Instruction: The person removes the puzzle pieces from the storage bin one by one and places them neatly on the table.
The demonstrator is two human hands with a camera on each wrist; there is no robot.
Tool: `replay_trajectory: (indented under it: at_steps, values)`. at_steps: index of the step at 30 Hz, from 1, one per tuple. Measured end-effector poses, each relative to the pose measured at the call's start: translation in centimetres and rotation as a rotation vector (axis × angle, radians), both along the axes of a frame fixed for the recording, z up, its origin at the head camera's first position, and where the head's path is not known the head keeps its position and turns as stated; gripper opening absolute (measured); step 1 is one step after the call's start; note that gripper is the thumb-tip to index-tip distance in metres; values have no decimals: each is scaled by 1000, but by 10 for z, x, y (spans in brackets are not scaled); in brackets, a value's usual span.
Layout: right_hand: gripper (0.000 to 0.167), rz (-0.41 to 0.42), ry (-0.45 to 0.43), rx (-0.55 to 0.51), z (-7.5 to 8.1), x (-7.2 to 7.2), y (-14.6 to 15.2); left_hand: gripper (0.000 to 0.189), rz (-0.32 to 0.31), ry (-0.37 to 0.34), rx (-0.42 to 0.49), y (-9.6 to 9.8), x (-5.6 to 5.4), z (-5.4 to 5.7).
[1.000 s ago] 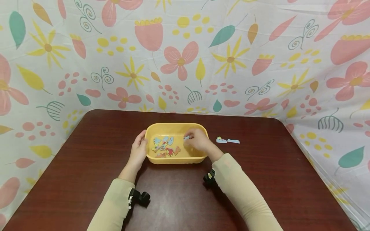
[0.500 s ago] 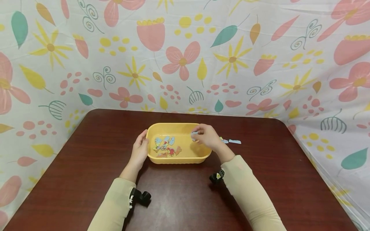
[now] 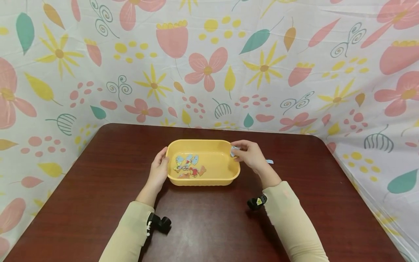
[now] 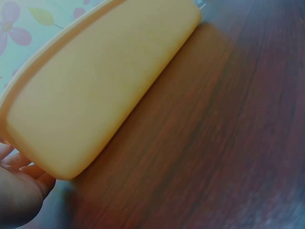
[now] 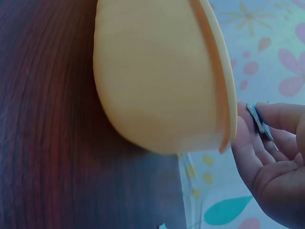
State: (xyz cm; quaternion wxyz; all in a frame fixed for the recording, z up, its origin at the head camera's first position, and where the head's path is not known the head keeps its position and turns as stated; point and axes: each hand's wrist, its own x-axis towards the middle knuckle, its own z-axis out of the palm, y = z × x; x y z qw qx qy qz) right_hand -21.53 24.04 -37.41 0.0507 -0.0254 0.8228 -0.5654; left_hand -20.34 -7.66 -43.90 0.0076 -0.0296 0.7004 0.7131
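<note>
A yellow plastic tub stands on the dark table. Cut-out, puzzle-like picture pieces, several of them in blue, yellow, red and orange, lie in its left half. My left hand holds the tub's left end, thumb by the rim; in the left wrist view its fingers are partly hidden behind the tub's end. Over the tub's right rim, my right hand pinches a light-blue puzzle piece between thumb and fingers. The right wrist view shows that piece edge-on, beside the rim.
Another light-blue piece lies on the table right of the tub, partly hidden by my right wrist. A flower-printed cloth hangs behind the table. Black wrist cameras sit on both sleeves.
My right hand has lifted the light-blue piece from inside the tub and carried it right, over the right rim. It now covers one piece on the table. My left hand stays at the tub.
</note>
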Motion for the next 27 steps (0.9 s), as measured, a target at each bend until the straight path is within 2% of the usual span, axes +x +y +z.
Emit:
replay_trajectory:
  at_steps: [11,18,23,27]
  values:
    - [33,-94,10,-66,-5,7,23,46,15,-4,4,2,0,1]
    - [37,-135,1,-102,-12,12,40,46,16,0,5,2,1,2]
    - [32,-182,-9,-133,-15,15,54,46,9,-1,5,2,0,2]
    - [38,-208,-19,-156,-17,16,66,46,4,2,6,2,0,1]
